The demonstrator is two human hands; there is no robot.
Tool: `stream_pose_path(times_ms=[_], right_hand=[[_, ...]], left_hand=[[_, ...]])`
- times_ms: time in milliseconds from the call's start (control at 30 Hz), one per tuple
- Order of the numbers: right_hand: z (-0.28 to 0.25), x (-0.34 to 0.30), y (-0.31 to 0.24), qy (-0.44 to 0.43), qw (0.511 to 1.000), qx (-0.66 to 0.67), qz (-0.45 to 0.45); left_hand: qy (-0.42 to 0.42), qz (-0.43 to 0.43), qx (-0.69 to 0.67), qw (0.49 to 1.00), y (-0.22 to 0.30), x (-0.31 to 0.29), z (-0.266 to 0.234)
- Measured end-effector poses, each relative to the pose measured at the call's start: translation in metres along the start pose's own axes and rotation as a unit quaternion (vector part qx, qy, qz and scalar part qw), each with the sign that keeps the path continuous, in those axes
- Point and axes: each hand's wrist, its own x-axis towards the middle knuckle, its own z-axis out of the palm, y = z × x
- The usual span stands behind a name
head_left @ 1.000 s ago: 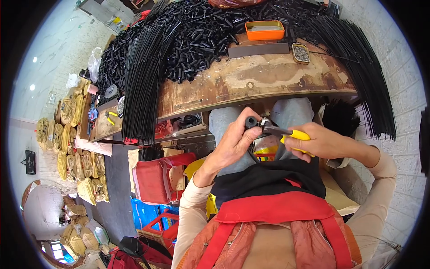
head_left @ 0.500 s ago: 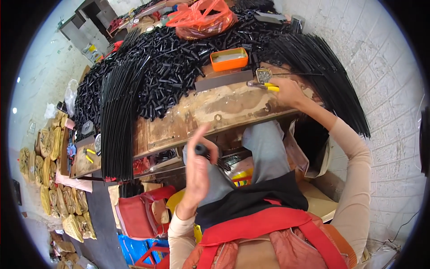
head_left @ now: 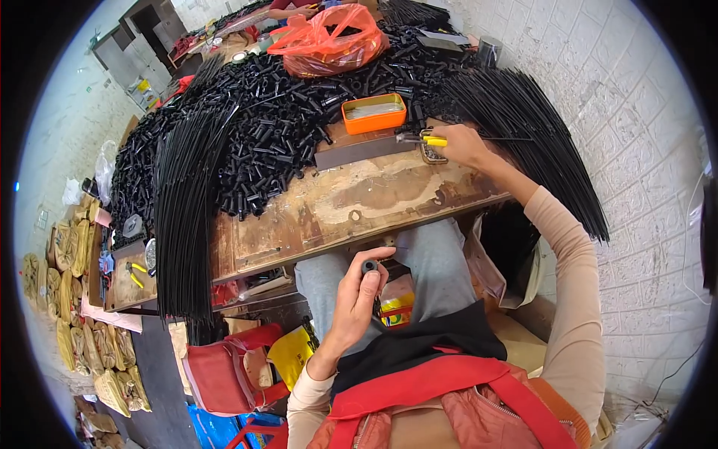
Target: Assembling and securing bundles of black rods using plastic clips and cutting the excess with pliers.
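My left hand (head_left: 351,303) is closed round a black tubular piece (head_left: 369,266), its hollow round end facing up, above my lap by the table's near edge. A thin rod-like thing seems to run near those fingers, too fine to make out. My right hand (head_left: 462,144) grips yellow-handled pliers (head_left: 434,140), their jaws pointing left. Below the pliers sits a small tin (head_left: 432,157) of tiny metal bits, partly covered by the hand. Left of it, a dark flat bar (head_left: 355,155) lies on the worn wooden table (head_left: 299,224), with an orange box (head_left: 368,126) behind it.
Black tubular parts (head_left: 292,112) are heaped across the far table. Bundles of long black rods lie at left (head_left: 183,224) and right (head_left: 523,112). A red plastic bag (head_left: 333,52) rests on the heap. More yellow-handled pliers (head_left: 136,278) lie far left. A person (head_left: 288,9) is beyond.
My left hand has turned and moved right, its fingers now curled round the black tubular piece. My right hand and the pliers have come slightly left over the tin. The view has shifted a little.
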Motion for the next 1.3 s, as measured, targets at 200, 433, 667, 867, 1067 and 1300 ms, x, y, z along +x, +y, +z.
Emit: stream_pose_path(times_ms=[200, 433, 667, 867, 1067, 1300], right_hand=[[-0.007, 0.005, 0.022, -0.022, 0.956, 0.272, 0.109], [-0.019, -0.069, -0.083, -0.115, 0.623, 0.756, 0.164], [-0.041, -0.143, -0.160, -0.172, 0.739, 0.651, 0.024], [-0.041, -0.164, -0.180, -0.057, 0.757, 0.650, -0.041], [-0.035, -0.170, -0.176, -0.024, 0.759, 0.650, -0.027], [-0.031, -0.166, -0.176, -0.014, 0.747, 0.665, 0.022]], left_hand=[[0.048, 0.038, -0.043, 0.997, 0.006, 0.003, 0.004], [0.024, 0.039, -0.072, 0.996, 0.008, 0.005, 0.017], [0.052, 0.043, -0.101, 0.993, 0.008, 0.010, 0.019], [0.013, 0.006, -0.123, 0.992, 0.015, 0.003, 0.022], [-0.009, 0.015, -0.130, 0.991, 0.014, -0.001, 0.024], [-0.006, 0.015, -0.141, 0.990, 0.008, 0.000, 0.025]])
